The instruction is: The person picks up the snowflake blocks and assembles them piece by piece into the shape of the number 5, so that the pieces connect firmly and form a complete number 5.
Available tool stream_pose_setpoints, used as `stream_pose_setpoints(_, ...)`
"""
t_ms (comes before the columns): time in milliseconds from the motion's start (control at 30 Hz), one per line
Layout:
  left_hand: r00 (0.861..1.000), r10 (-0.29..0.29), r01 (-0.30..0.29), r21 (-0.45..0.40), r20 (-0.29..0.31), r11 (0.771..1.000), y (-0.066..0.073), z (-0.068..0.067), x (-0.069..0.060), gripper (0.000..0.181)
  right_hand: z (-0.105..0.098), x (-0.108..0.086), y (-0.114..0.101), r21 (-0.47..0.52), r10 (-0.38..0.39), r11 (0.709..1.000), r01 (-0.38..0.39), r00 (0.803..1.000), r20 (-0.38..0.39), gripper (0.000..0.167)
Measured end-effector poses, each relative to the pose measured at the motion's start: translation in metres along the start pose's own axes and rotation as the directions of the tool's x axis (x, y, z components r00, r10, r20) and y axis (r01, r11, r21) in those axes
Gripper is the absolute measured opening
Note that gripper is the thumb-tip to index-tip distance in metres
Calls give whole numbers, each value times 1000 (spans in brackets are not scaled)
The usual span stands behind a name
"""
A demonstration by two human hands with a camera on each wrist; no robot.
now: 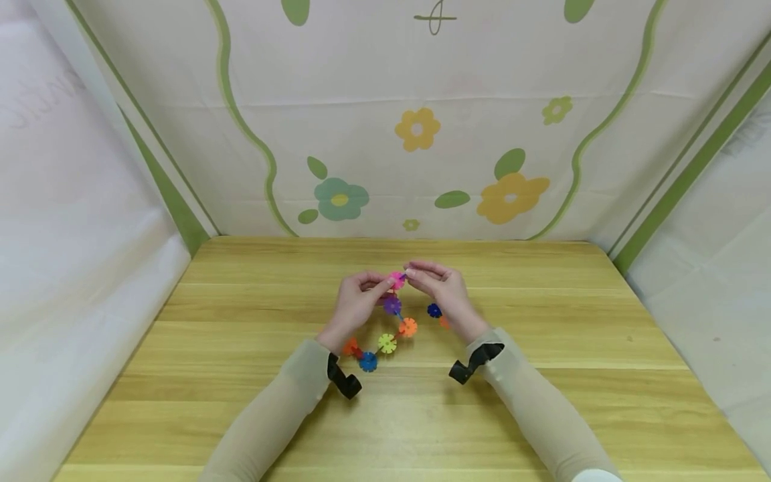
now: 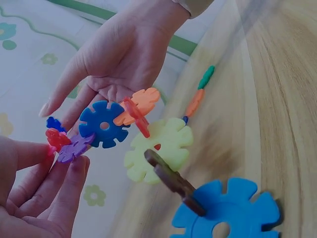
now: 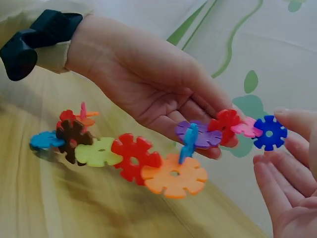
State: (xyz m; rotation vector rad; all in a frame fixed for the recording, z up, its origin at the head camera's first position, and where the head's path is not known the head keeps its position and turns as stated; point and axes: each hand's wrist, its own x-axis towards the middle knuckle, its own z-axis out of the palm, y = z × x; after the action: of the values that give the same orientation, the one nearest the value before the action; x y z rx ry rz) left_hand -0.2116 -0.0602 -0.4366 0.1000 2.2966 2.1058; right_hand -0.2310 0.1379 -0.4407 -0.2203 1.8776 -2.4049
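My left hand [image 1: 355, 304] pinches the upper end of a chain of notched, flower-shaped plastic discs, thumb and fingers around a pink disc [image 1: 397, 280] and a red disc [image 3: 226, 125]. A purple disc [image 3: 199, 134] hangs just below. At the chain's tip a dark blue disc [image 3: 270, 133] stands on the pink one. My right hand [image 1: 450, 294] is right beside it, thumb and fairly straight fingers spread around its edge; the disc's face shows uncovered. Lower down come an orange disc [image 1: 407, 327], a yellow-green disc [image 1: 387, 343] and a blue disc [image 1: 368, 362].
By my right wrist lie another dark blue disc [image 1: 434, 310] and an orange disc [image 1: 445, 323], partly hidden by the hand; a green disc [image 2: 206, 77] follows there. The wooden table [image 1: 542, 415] is bordered by flower-printed cloth walls [image 1: 385, 174]. Black straps [image 1: 346, 378] circle both wrists.
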Motion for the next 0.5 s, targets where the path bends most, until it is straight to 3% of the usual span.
stream_pose_setpoints(200,1000,-5,5,-7,12,1000,-2,-2,0,23,-25,8,-8,-138,20,990,-23,999,-29,51)
stream_pose_setpoints(367,1000,-2,2,-8,17,1000,-3,-4,0,21,-49,15,-9,-331,84,937,-116,990,-110,57)
stream_pose_setpoints(500,1000,1,0,-27,29,1000,0,-3,-2,20,-61,22,-2,-448,119,880,-159,986,-115,54)
